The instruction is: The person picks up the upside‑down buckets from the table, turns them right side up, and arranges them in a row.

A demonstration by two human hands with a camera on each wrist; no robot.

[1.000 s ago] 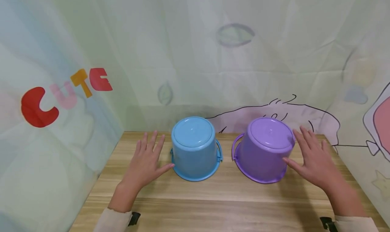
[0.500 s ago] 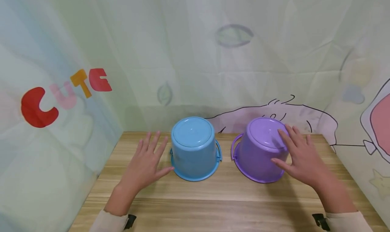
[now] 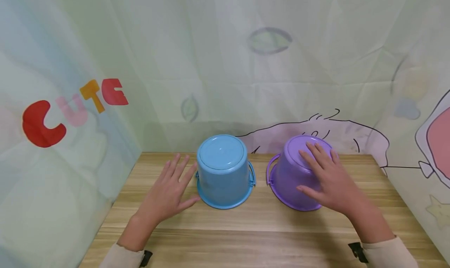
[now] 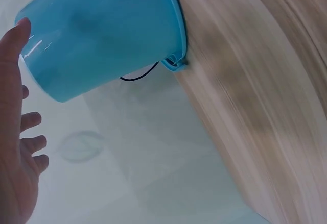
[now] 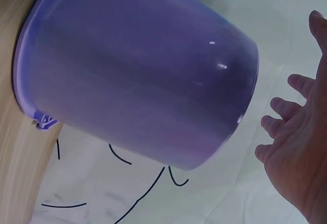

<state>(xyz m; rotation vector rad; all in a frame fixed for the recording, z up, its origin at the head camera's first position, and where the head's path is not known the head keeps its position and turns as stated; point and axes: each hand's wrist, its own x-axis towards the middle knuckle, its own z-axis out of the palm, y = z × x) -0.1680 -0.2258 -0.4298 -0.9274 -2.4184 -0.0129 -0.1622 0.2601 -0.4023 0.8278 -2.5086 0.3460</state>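
A light blue bucket (image 3: pixel 224 182) stands upside down on the table, its handle hanging at the right side. To its right a purple bucket (image 3: pixel 297 184) is upside down too, handle on the left. My left hand (image 3: pixel 165 193), fingers spread and straight, hovers just left of the blue bucket. Over the front right of the purple bucket hangs my right hand (image 3: pixel 332 182), fingers extended, hiding part of it. In the right wrist view a gap shows between that hand and the purple bucket (image 5: pixel 138 76). Neither hand holds anything.
Both buckets stand near the back edge of the wooden table (image 3: pixel 225 240). A pale printed curtain (image 3: pixel 218 65) hangs close behind the table and along both sides, with coloured letters on the left.
My right hand has moved left, from beside the purple bucket to over its front right. My left hand has stayed nearly in place, shifting slightly down. Both buckets stay put.
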